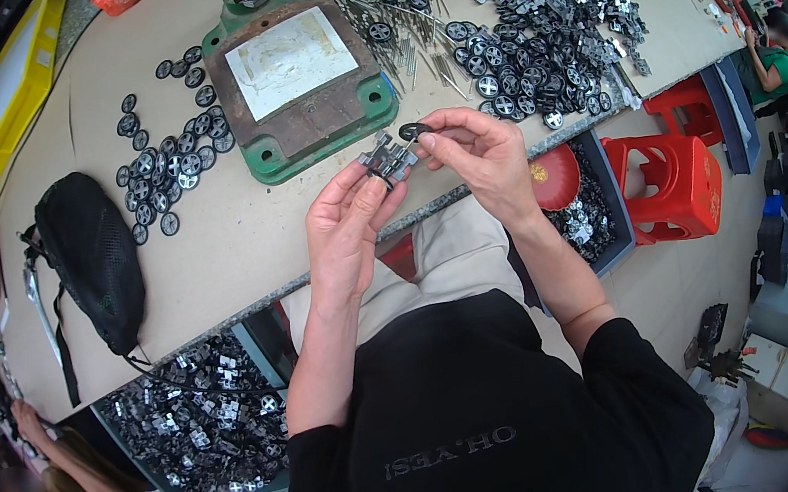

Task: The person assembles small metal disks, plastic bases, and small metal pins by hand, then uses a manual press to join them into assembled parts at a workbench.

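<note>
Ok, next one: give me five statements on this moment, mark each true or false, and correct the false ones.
1. The left hand holds a grey metallic part. True.
2. The right hand lies flat on the bench. False: the right hand is raised, pinching a black wheel.
3. A green base stands on the bench. True.
4. The black mesh pouch lies right of the green base. False: the black mesh pouch lies left of it.
5. A red stool stands to the person's right. True.

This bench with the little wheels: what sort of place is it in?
Probably an assembly workshop: little wheels heaped on the bench, a green-edged machine beside them, and a bin full of small parts below.
</note>
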Demonstrator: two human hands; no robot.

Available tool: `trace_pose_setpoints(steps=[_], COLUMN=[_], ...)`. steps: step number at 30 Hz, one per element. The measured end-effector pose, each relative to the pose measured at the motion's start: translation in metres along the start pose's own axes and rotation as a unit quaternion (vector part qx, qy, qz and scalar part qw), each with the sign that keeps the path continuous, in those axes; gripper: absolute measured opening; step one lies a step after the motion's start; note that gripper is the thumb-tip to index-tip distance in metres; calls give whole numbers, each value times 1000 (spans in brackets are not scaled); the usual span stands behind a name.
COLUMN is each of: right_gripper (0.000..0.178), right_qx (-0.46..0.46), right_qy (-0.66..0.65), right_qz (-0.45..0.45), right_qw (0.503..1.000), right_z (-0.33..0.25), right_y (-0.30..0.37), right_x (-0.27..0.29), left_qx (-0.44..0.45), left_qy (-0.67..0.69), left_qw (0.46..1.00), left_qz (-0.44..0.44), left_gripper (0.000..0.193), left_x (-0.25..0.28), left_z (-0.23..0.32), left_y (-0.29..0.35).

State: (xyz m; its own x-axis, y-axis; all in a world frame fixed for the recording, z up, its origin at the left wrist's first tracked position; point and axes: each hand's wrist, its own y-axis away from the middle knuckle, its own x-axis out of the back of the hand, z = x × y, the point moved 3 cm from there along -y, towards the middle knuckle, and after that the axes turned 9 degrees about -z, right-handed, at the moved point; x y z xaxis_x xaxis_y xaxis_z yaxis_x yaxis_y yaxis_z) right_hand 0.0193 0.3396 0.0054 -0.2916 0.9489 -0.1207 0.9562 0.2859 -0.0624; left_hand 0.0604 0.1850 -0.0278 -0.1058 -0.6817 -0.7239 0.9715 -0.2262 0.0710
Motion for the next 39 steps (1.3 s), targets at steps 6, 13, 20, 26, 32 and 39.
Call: trace_pose_setpoints(steps=[6,13,20,26,32,39], right_gripper=[15,23,36,11,11,19], right_qx=[39,219,103,-82,-24,48], right_qy=[50,326,192,-35,246,294], right_qz=[38,14,-170,-135,-183,-126], right_qw=[997,919,961,987,952,946], right_z=[0,-16,-13,6,-24,-46], right_y=[4,7,-13,-9,-15,-45], right_x=[-4,1,16,1,1,2], left_qx=[-6,-13,7,-9,11,-139], left_qy=[25,5,3,39,-438,-512], left_qw=[1000,1000,999,998,895,841], left_qz=[10,7,-43,-38,-78,108], left_gripper=[27,29,28,25,36,22], left_x=[-4,-2,-1,1,-17,2], left_z=[1,2,2,4,46,116], left_y=[1,3,0,1,-7,-67])
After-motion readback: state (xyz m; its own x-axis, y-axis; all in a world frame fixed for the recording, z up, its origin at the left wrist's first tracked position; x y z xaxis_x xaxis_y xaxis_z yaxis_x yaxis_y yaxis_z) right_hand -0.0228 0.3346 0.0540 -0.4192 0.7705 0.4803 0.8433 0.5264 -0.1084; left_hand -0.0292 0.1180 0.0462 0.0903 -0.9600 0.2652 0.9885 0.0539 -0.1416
